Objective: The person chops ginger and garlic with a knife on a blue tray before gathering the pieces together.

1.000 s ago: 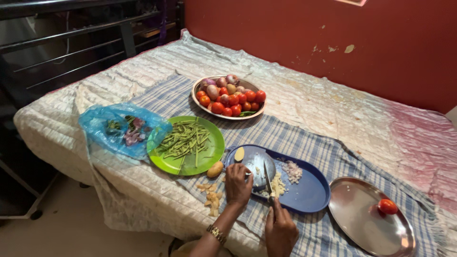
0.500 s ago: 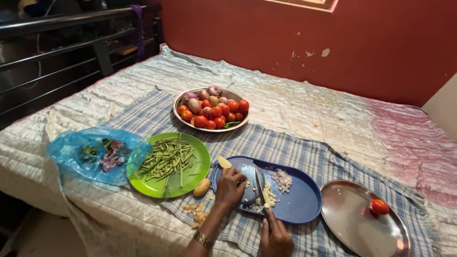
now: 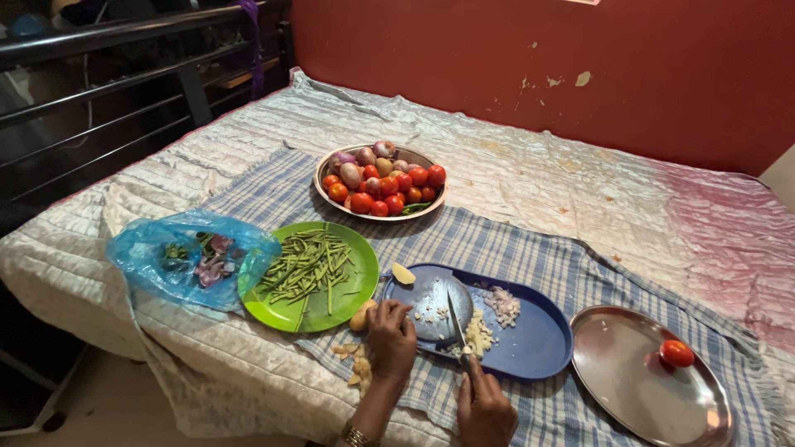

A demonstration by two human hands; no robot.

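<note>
Head view: we look down on a bed spread with a checked cloth (image 3: 513, 248). Our right hand (image 3: 484, 407) is closed around the handle of a knife (image 3: 456, 321), whose long axis runs from the hand up and slightly left, the tip pointing away from us over the blue tray (image 3: 542, 343). The blade lies across a small round steel board (image 3: 431, 296) inside that tray, beside a heap of pale chopped bits (image 3: 479, 334); a second heap of chopped onion (image 3: 503, 304) sits just beyond. Our left hand (image 3: 391, 339) rests palm down on the tray's near left edge, fingers curled at the board; we cannot tell whether it grips anything. A potato (image 3: 361, 316) lies just left of that hand, with peelings (image 3: 356, 362) near the wrist. A cut piece (image 3: 403, 274) sits on the tray's far left rim. A green plate (image 3: 352, 294) of beans (image 3: 308, 265) lies left of the tray, then a blue bag (image 3: 157, 252). A bowl (image 3: 327, 194) of tomatoes and onions stands farther back. At right, a steel plate (image 3: 621, 372) holds one tomato (image 3: 676, 353).
</note>
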